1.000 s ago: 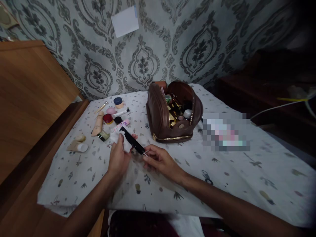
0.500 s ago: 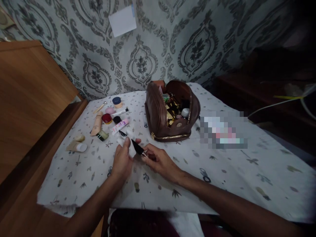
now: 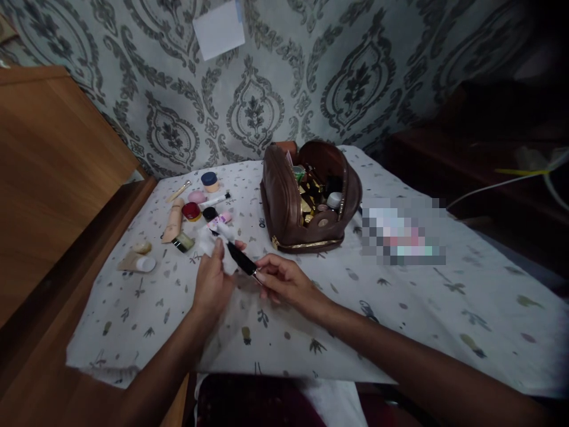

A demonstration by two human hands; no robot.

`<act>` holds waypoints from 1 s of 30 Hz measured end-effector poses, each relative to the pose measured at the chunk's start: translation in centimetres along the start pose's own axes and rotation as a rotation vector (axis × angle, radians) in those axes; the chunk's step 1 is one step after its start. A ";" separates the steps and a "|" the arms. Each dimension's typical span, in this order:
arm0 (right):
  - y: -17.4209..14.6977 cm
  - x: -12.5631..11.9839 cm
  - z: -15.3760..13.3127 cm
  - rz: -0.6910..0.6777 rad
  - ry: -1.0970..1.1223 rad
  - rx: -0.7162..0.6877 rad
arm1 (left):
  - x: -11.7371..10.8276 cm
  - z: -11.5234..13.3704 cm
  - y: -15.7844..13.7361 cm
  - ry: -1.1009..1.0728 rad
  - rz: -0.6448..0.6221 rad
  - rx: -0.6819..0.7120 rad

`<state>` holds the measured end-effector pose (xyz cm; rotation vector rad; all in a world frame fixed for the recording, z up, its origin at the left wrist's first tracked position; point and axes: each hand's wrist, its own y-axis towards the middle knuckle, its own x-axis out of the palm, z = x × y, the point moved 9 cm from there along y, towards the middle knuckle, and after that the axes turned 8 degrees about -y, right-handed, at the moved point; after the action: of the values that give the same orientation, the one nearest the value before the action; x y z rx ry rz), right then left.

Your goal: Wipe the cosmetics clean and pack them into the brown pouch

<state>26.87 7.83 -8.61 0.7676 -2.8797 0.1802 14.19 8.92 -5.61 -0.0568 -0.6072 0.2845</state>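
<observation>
My left hand (image 3: 213,279) is closed on a crumpled white tissue (image 3: 229,261), which is folded around the far end of a slim black cosmetic stick (image 3: 240,258). A small dark tip shows beyond the tissue. At the stick's near, silvery end, my right hand (image 3: 287,283) pinches it between thumb and fingers. Just past the tissue lies a pink-and-white tube (image 3: 224,217), partly covered. Around it are a small black-lidded pot (image 3: 209,214), a red jar (image 3: 191,211) and a green-tinted glass bottle (image 3: 183,242).
A brown makeup bag (image 3: 284,207) stands unzipped, full of cosmetics. Left on the patterned cloth (image 3: 178,332) lie a beige tube (image 3: 174,220), a blue-lidded jar (image 3: 209,182), a pink sponge (image 3: 197,196) and a white-capped tube (image 3: 144,263). A blurred-out item (image 3: 402,231) lies right. Wooden furniture (image 3: 57,178) borders the left.
Both hands have shifted slightly left, with the black stick and tissue. The tissue now covers more of the pink-and-white tube from view. The bag and other cosmetics have stayed put.
</observation>
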 end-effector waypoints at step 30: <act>-3.0 -2.7 -6.3 0.293 -0.792 -0.262 | 3.9 0.9 -2.8 0.764 -0.424 0.163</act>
<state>31.49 7.51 -2.71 0.4170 -3.6248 -0.5946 17.41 7.28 -2.33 0.1177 0.1708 -0.1093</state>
